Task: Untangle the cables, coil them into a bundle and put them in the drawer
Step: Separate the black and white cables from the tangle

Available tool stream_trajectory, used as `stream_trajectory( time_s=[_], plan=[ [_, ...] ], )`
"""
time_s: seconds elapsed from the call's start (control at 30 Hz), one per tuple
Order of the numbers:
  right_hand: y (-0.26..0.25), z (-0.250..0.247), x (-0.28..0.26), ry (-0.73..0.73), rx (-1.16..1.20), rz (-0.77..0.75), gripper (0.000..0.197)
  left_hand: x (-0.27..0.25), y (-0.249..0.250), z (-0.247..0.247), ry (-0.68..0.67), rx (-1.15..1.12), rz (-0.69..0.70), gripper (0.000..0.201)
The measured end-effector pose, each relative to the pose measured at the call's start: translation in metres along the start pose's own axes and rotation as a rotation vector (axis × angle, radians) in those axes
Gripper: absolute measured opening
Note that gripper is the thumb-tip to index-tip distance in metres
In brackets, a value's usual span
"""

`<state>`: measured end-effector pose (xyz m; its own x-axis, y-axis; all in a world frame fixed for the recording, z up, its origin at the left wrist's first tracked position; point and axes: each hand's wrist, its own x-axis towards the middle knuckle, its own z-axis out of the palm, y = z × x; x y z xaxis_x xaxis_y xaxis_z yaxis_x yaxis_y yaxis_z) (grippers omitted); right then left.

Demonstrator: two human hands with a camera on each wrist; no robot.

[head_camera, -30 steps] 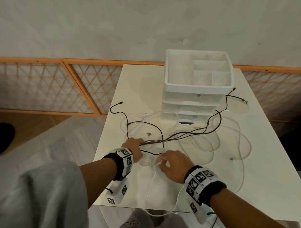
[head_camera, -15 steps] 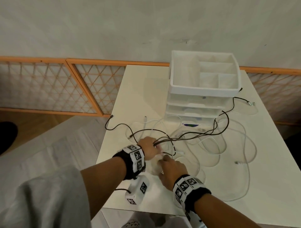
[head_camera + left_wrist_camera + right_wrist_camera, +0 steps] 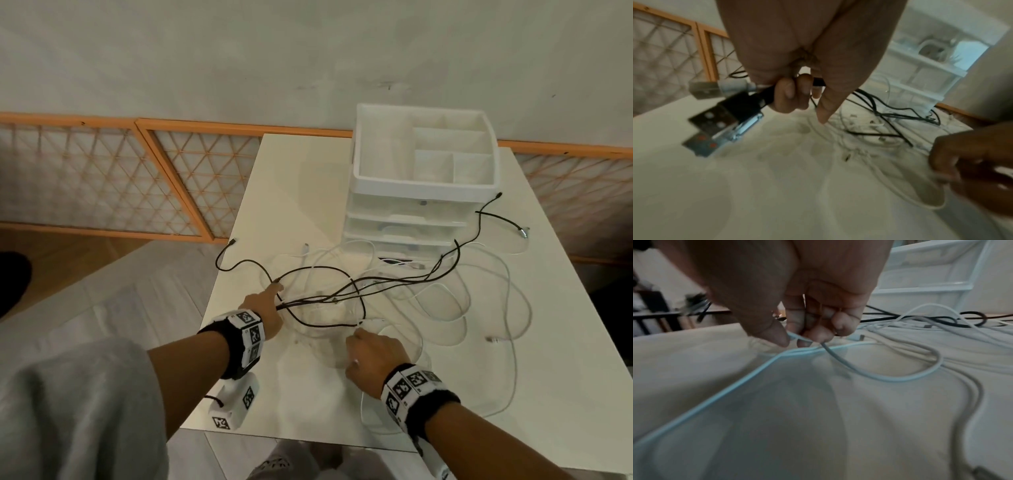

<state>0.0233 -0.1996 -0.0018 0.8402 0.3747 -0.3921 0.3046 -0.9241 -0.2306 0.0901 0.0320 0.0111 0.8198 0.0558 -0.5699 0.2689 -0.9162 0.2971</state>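
- White table (image 3: 445,394) stands against a grey wall, with orange lattice panels (image 3: 102,178) beside it.
- White drawer unit (image 3: 424,178) sits at the far edge of the table; every drawer front appears closed.
- Black cables (image 3: 404,282) and white cables (image 3: 510,308) lie crossed over one another between the drawer unit and the near edge; one white loop hangs over that edge.
- Left hand (image 3: 263,313) is clenched round several black strands near one end of the bundle; the left wrist view shows the fingers (image 3: 789,95) curled round them.
- Right hand (image 3: 375,353) pinches a white cable between thumb and fingers (image 3: 818,335), just above the table.
- Handling: cables are likely light, limp and smooth. They slide freely but snag where loops cross.
- Recommended hold: close behind a plug, feeding the length through the other hand.
- Risk: hard pulling probably tightens crossings; loosen loops first.
- Coiling and stowing are not yet done.
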Motion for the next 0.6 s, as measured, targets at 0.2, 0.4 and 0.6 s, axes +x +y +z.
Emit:
stream_trajectory(
  time_s=[0.2, 0.4, 0.6],
  plan=[
    [0.046, -0.053, 0.002, 0.354, 0.372, 0.139, 0.025, -0.006, 0.017, 0.016, 0.096, -0.03, 0.044, 0.031],
    [0.055, -0.154, -0.012, 0.817, 0.858, 0.189, 0.025, -0.021, 0.092, -0.042, 0.189, -0.343, 0.366, 0.031],
    [0.056, -0.192, -0.029, 0.938, 0.978, 0.107, 0.015, -0.022, 0.096, -0.043, 0.075, -0.21, 0.294, 0.023]
  ],
)
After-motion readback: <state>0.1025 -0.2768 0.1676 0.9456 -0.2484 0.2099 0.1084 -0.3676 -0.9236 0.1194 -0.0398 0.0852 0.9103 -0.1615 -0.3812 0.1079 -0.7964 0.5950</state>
